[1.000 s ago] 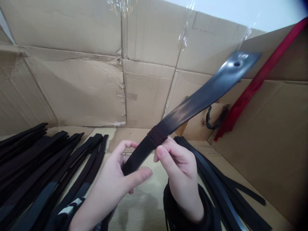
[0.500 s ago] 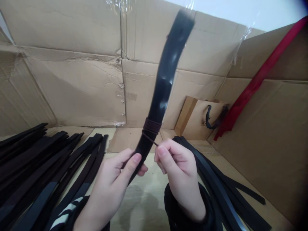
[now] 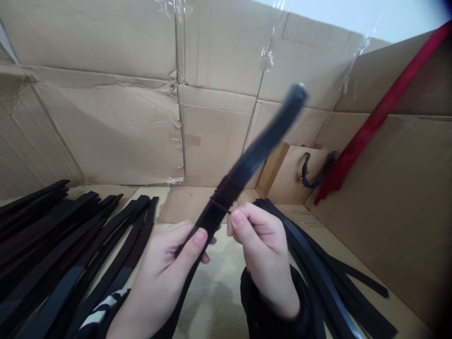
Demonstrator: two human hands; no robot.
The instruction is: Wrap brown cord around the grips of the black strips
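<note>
A long, curved, glossy black piece that looks like a sword scabbard (image 3: 259, 150) slants up to the right, its far end blurred. My left hand (image 3: 169, 263) is closed around it below the middle, thumb on top and fingertips showing on the far side. Above that thumb, several turns of thin dark brown cord (image 3: 228, 192) are wrapped tightly around it. One strand leaves the lowest turn toward my right hand (image 3: 264, 249), which pinches it between thumb and forefinger. Where the cord runs past those fingers is hidden.
Several dark curved pieces (image 3: 70, 240) lie in a row at the left. More black pieces (image 3: 318, 263) lie at the right. A brown paper bag (image 3: 293, 174) stands at the back, near a red cloth strip (image 3: 374, 127). Cardboard walls (image 3: 123, 127) enclose the table (image 3: 219, 292).
The scabbard has tipped further right, its far end dropping and swinging rightward. The wrapped cord has turned with it, and the strand to my right hand looks shorter. Both hands have barely moved.
</note>
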